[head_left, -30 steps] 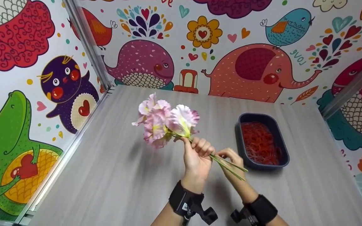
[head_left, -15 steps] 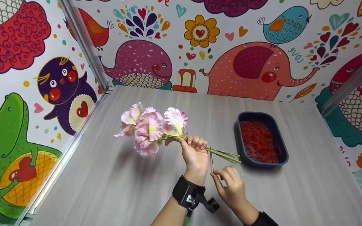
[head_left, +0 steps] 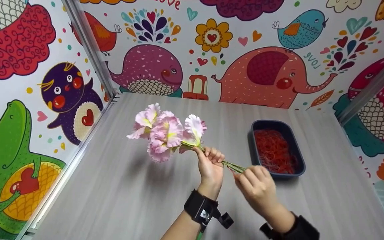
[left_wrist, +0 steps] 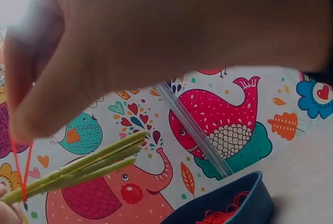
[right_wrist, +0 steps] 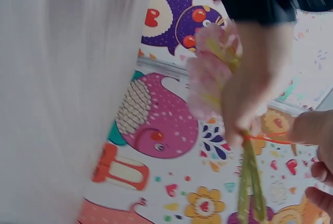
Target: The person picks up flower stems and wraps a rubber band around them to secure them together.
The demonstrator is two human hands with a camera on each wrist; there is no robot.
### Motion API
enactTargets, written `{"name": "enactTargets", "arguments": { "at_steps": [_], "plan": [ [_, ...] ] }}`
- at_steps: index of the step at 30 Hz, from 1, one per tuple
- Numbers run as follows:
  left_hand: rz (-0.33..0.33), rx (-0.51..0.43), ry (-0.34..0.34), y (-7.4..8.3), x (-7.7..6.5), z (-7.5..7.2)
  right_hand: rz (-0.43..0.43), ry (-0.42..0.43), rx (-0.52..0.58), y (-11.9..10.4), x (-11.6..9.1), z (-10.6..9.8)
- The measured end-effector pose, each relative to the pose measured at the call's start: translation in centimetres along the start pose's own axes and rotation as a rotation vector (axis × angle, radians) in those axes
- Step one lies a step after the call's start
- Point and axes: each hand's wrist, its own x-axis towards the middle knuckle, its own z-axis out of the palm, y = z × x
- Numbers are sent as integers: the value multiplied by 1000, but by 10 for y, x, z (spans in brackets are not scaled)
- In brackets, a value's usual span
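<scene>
My left hand (head_left: 211, 170) grips a bunch of artificial flowers (head_left: 165, 133), with frilly pink and white petals and yellow centres. The blooms point left and the green stems (left_wrist: 88, 169) stick out to the right of the fist. With curled fingers, my right hand (head_left: 257, 188) pinches a red rubber band (left_wrist: 25, 177) just beside the left hand. In the right wrist view the rubber band (right_wrist: 273, 140) is stretched between the stems, where it loops round them, and the right fingers. From the head the stem ends are hidden behind the right hand.
A dark blue tub (head_left: 302, 163) full of red rubber bands (head_left: 275, 151) stands on the grey table (head_left: 112, 186), right of the hands. Cartoon-printed walls (head_left: 185, 20) close off the back and sides, with metal posts in the corners. Black camera straps (head_left: 198, 208) circle both wrists.
My right hand went down from the stems, drawing the rubber band toward me, then came up and right beside the stem ends. The flowers shifted left, then slightly back right.
</scene>
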Motion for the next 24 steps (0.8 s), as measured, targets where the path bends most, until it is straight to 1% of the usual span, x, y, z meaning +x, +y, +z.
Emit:
{"name": "enactTargets", "arguments": {
  "at_steps": [4,6,8,12,16,20,24],
  "plan": [
    [-32,31,0,-4,-2,-3,-49,-90,-57,14,6,-4],
    [-52,60,-4,-7,-4,-4,-58,-116,-71,20,8,-4],
    [-74,103,-19,-11,-7,-6,-53,-125,-73,25,10,-4],
    [-118,220,-78,-19,-12,-9,-13,-110,-51,34,13,-6],
    [-160,306,-164,-22,-16,-14,22,-74,-31,44,18,-11],
    [-229,338,-252,-18,-16,-20,63,-33,-23,55,21,-16],
    [-317,310,-316,-10,-15,-24,112,-23,-11,70,17,-19]
  ]
}}
